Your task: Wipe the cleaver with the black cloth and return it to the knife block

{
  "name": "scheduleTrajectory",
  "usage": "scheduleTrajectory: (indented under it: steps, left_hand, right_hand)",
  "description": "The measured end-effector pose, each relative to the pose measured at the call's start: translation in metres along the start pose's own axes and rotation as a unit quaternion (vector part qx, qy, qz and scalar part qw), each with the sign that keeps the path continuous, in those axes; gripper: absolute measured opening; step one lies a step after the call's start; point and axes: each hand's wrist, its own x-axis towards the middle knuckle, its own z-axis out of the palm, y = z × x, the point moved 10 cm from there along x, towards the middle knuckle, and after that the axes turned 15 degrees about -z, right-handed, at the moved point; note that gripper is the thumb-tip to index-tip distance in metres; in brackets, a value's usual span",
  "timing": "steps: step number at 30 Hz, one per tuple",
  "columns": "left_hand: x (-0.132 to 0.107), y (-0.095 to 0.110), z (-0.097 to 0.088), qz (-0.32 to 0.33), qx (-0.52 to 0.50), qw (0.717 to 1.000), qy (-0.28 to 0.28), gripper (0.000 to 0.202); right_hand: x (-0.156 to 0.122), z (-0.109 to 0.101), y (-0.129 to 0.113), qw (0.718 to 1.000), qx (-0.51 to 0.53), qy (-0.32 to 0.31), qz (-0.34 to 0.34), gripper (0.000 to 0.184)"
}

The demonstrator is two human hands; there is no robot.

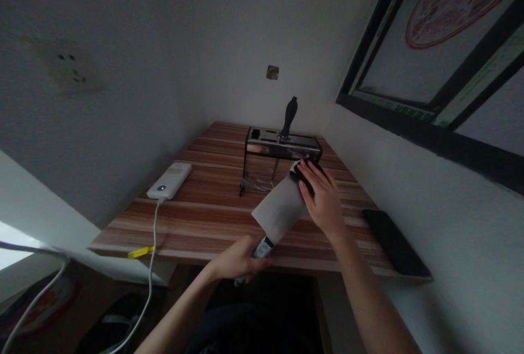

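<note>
My left hand (237, 258) is closed round the patterned handle of a cleaver (282, 207), near the table's front edge. The broad, pale blade slants up and to the right above the wood. At its far end my right hand (323, 198) grips a black object (295, 175) with a whitish edge, which meets the blade. My fingers cover most of that object, so its kind is unclear. Just behind stands a knife holder (282, 150) with a slotted metallic top and clear front. A black-handled tool (290, 117) stands upright in it.
The striped wooden table (204, 212) sits against the walls. A white power bank (170, 180) lies left, its white cable (154, 234) hanging over the front edge beside a yellow tag (141, 252). A black flat object (397, 242) lies at the right edge. A dark frame (409, 127) hangs right.
</note>
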Motion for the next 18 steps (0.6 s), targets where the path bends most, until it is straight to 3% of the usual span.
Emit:
scheduleTrajectory:
  steps: [7, 18]
  left_hand:
    - [0.0, -0.003, 0.0, -0.006, 0.002, 1.0, 0.001, 0.018]
    - [0.001, -0.005, 0.002, -0.008, -0.004, 1.0, -0.01, 0.018]
  right_hand:
    - [0.0, -0.004, 0.0, 1.0, -0.003, 0.013, 0.009, 0.042]
    - [-0.011, 0.005, -0.036, 0.999, -0.027, -0.023, -0.024, 0.04]
